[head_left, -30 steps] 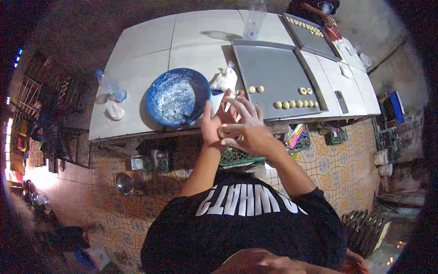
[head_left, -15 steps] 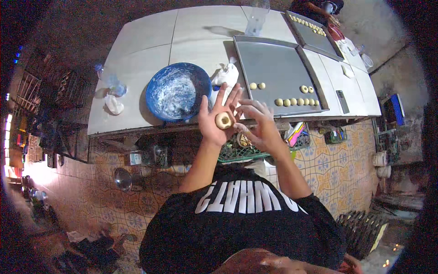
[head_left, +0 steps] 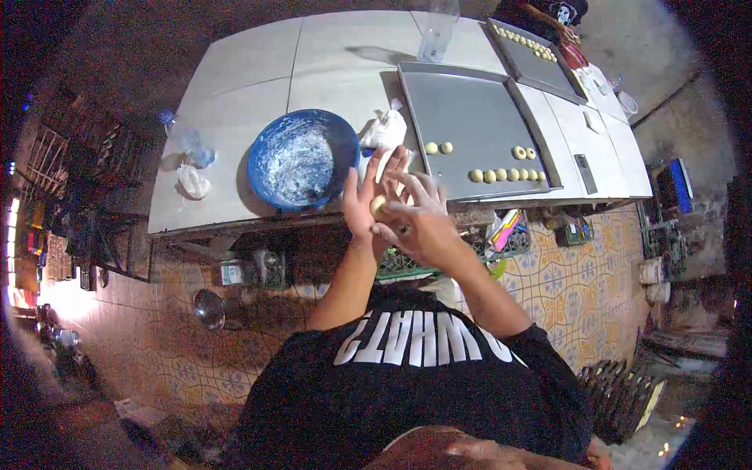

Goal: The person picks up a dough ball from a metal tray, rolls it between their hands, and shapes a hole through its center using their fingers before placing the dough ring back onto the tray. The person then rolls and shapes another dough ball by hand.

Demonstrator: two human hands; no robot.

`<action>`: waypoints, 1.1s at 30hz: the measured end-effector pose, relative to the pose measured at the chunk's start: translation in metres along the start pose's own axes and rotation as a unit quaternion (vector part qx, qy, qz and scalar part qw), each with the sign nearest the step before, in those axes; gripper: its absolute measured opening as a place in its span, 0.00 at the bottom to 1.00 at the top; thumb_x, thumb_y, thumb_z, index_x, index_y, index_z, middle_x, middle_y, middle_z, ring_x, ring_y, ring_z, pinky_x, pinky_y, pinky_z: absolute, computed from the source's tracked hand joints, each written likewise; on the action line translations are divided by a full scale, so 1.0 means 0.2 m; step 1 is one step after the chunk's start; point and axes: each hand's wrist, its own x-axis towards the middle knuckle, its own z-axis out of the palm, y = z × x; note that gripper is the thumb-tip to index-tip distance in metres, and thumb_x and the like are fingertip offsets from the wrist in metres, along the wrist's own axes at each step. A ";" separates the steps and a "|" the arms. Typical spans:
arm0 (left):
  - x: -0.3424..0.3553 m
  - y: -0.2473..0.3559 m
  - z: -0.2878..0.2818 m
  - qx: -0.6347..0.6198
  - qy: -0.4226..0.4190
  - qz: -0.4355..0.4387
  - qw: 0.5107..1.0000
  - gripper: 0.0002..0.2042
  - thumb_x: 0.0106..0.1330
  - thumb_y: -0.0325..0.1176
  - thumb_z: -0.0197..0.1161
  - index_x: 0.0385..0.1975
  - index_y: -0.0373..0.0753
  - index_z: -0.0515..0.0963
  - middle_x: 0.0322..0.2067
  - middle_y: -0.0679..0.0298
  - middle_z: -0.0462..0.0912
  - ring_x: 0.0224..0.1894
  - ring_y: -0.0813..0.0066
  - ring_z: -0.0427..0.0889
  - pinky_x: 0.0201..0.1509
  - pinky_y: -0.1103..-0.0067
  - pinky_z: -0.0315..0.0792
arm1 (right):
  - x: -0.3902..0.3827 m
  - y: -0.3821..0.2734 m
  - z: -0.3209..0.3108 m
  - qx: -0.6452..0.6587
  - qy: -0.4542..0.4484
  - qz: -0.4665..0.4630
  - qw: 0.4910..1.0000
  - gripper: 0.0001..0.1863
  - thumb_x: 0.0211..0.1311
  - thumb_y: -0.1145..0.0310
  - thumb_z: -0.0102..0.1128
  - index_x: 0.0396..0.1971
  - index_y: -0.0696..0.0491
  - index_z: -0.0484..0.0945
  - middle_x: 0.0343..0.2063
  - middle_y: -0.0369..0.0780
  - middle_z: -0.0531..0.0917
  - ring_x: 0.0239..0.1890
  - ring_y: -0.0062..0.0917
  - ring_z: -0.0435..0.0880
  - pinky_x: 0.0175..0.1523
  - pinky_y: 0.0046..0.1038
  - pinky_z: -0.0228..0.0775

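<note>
A small pale dough ball rests on the upturned palm of my left hand, whose fingers stretch out toward the table. My right hand comes over it from the right, thumb and fingers bent around the dough and partly hiding it. Both hands are just off the table's near edge, between a blue basin dusted with white powder and a large metal tray. On that tray, several dough balls form a row at the near right, with a few others behind.
A knotted white plastic bag stands between basin and tray. Clear plastic and a white bag lie at the table's left. A phone-like dark object is right of the tray. Beyond, a co-worker's hand is near a second tray.
My right hand has moved left onto the dough, which showed a hollow in its middle before. The fingers now cover part of it. My left hand stays nearly in place.
</note>
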 end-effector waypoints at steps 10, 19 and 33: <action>-0.03 0.08 -0.12 -0.218 -0.064 -0.062 0.972 0.34 0.77 0.64 0.46 0.73 0.47 0.69 0.76 0.49 0.65 0.79 0.52 0.60 0.80 0.50 0.58 | 0.09 0.04 -0.07 0.031 -0.070 -0.075 0.994 0.24 0.62 0.40 0.70 0.47 0.41 0.90 0.76 0.48 0.61 0.77 0.58 0.54 0.75 0.61 0.49; -0.04 0.12 -0.08 -0.128 -0.006 -0.038 0.991 0.35 0.77 0.64 0.45 0.75 0.48 0.67 0.77 0.51 0.64 0.77 0.52 0.63 0.79 0.54 0.60 | 0.11 0.08 -0.01 -0.013 -0.041 -0.040 0.998 0.26 0.63 0.33 0.66 0.44 0.40 0.91 0.78 0.47 0.59 0.79 0.56 0.52 0.76 0.64 0.45; -0.01 0.09 -0.11 -0.145 -0.029 -0.066 0.987 0.37 0.77 0.66 0.43 0.78 0.49 0.62 0.78 0.51 0.61 0.78 0.51 0.62 0.81 0.54 0.56 | 0.07 0.06 0.00 0.041 -0.063 -0.019 0.997 0.24 0.61 0.37 0.69 0.47 0.38 0.90 0.77 0.49 0.60 0.78 0.58 0.53 0.76 0.64 0.44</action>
